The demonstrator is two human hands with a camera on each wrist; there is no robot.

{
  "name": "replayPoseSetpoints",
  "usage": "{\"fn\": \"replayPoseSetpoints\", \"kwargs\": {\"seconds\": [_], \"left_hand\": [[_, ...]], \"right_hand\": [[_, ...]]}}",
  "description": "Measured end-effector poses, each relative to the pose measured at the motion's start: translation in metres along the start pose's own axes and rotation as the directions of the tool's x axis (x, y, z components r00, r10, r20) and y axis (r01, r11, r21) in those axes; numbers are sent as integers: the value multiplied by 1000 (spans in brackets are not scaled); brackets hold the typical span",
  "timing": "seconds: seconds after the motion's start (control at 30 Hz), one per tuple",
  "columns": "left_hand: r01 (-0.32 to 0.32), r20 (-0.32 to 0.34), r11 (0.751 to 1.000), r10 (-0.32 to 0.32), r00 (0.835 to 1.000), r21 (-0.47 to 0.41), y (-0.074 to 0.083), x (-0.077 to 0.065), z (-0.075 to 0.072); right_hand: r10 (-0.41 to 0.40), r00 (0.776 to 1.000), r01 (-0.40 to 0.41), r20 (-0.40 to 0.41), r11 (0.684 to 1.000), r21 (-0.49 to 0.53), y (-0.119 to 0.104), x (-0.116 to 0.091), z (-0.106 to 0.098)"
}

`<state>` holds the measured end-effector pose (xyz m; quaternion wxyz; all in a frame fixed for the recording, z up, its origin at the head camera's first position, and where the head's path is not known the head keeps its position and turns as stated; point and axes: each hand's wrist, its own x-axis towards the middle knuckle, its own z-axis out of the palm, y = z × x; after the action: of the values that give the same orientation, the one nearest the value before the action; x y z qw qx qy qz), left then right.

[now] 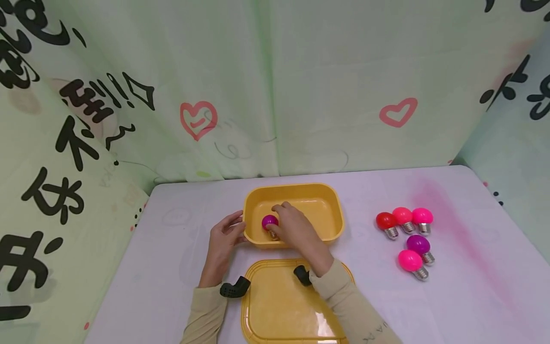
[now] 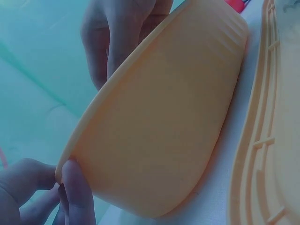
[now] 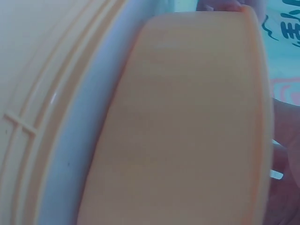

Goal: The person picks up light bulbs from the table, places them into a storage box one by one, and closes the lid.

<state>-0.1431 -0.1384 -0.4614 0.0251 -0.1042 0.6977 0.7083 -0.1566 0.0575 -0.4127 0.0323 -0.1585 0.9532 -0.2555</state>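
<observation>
A yellow plastic box (image 1: 296, 192) stands at the middle of the table. At its left end my left hand (image 1: 224, 241) pinches the rim; the left wrist view shows fingertips (image 2: 77, 180) on either side of the rim. One purple light bulb (image 1: 269, 221) with a silver screw base lies inside the box, near the front left. My right hand (image 1: 296, 227) reaches in over the front wall, its thumb overlapping the bulb and its fingers spread apart from the thumb. In the right wrist view the box wall (image 3: 183, 117) partly hides this hand.
A yellow lid (image 1: 292, 301) lies in front of the box, under the right forearm. To the right, several loose bulbs sit on the table, among them a red bulb (image 1: 385, 220), a purple bulb (image 1: 418, 244) and a pink bulb (image 1: 410, 260). A curtain (image 1: 326, 95) hangs behind the table.
</observation>
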Motion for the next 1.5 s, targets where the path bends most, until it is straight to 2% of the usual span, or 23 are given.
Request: {"fn": "replayPoseSetpoints", "kwargs": {"seconds": [0.3, 0.77, 1.17, 1.5], "left_hand": [[-5, -12, 1000, 4, 1000, -4, 0, 0, 0], [-24, 2, 1000, 24, 1000, -4, -2, -1, 0], [-22, -4, 999, 22, 1000, -40, -1, -1, 0], [-17, -4, 999, 17, 1000, -33, -3, 1, 0]], "right_hand": [[4, 999, -3, -47, 1000, 28, 4, -13, -12], [-28, 993, 28, -112, 1000, 4, 25, -35, -28], [41, 990, -40, -136, 999, 11, 45, -51, -43], [41, 982, -43, -186, 999, -10, 65, -68, -58]]}}
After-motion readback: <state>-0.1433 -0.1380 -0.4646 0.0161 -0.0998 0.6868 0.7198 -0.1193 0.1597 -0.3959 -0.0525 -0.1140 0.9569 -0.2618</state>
